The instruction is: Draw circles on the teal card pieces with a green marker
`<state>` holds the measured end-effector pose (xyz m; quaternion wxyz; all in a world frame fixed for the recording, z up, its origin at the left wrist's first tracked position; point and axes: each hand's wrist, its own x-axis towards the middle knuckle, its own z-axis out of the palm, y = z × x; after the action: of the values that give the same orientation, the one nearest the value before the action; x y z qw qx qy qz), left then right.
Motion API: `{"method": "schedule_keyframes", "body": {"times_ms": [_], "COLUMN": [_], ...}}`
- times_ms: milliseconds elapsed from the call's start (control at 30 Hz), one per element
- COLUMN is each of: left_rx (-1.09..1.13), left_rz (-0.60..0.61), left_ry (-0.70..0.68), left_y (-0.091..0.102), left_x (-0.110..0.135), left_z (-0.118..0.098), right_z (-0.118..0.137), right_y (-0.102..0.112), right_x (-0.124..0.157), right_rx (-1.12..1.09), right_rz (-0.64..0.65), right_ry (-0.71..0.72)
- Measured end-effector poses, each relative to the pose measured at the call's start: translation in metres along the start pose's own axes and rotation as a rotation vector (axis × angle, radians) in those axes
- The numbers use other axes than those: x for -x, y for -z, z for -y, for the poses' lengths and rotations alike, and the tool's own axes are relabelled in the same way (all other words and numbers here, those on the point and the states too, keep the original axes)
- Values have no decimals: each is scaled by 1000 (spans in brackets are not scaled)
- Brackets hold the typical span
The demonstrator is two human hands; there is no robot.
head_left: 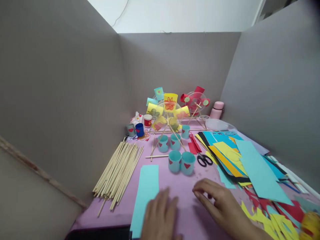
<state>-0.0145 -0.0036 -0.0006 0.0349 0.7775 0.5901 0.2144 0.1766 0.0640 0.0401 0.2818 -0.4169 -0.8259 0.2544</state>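
My left hand (160, 215) is slightly blurred, its fingers stretched out flat at the right edge of a light-blue paper strip (147, 186). To the right, my right hand (217, 203) hovers over the purple tabletop. Its thumb and index finger come together in a pinch, and anything between the tips is too small to make out. Just beyond the hands, two light-blue paper cups (174, 163) with red hearts stand side by side. Several more of these cups (163, 144) sit behind them. Black-handled scissors (205, 160) rest right of the cups.
Bundled wooden sticks (118, 173) lie at left, against the grey partition (87, 100). Coloured paper sheets (225, 150) and yellow scraps (272, 220) cover the right side. Behind stand Ferris-wheel models, one with yellow paper cabins (170, 101) and one with red (198, 91), beside a pink bottle (217, 110).
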Motion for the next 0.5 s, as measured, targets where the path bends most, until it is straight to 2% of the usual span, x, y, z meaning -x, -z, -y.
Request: {"method": "schedule_keyframes", "body": {"times_ms": [67, 100, 167, 267, 400, 500], "left_rx": [-196, -164, 102, 444, 637, 810], "left_rz": [79, 112, 93, -6, -216, -337], "left_ry": [138, 171, 269, 418, 641, 792], "left_y": [10, 15, 23, 36, 57, 69], "left_x": [14, 20, 26, 23, 14, 10], "left_z": [24, 35, 52, 64, 65, 62], "right_z": [-4, -6, -7, -7, -7, -6], "right_y": [-7, -11, -19, -29, -34, -35], "right_x": [17, 23, 31, 36, 38, 40], "right_rx": [-29, -37, -49, -51, -56, -107], "right_rz": [79, 105, 128, 133, 135, 155], "right_ry": [-66, -95, -128, -107, -80, -133]}}
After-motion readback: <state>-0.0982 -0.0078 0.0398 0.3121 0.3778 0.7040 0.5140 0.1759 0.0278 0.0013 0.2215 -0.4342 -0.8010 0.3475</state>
